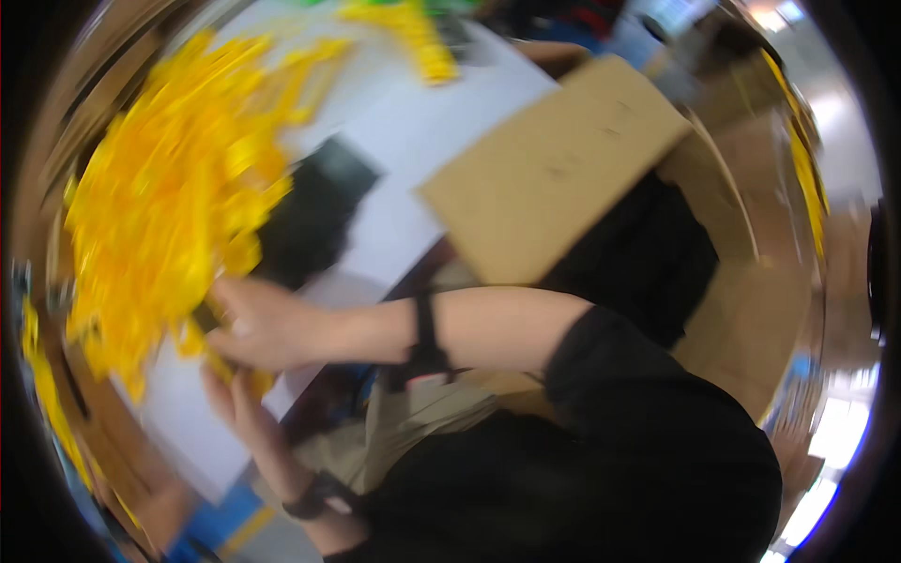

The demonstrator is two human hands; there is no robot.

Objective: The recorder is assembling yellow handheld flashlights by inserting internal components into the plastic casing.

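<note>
A large heap of yellow plastic-looking strips (178, 188) covers the left of the white tabletop (404, 141). At the heap's near edge, my right hand (267, 324) is closed, its fingers curled around something small and dark, too blurred to name. Just below it, my left hand (239, 403) has its fingers bent toward the same spot, with a bit of yellow between them. Motion smears both hands. Beyond my right hand, next to the heap, lies a dark, blurred black item (314, 216).
On the right stands an open cardboard box (563, 169), one flap reaching over the table edge, with black material (648, 253) inside. More yellow strips (418, 42) lie at the table's far side. Brown cardboard (122, 450) borders the left.
</note>
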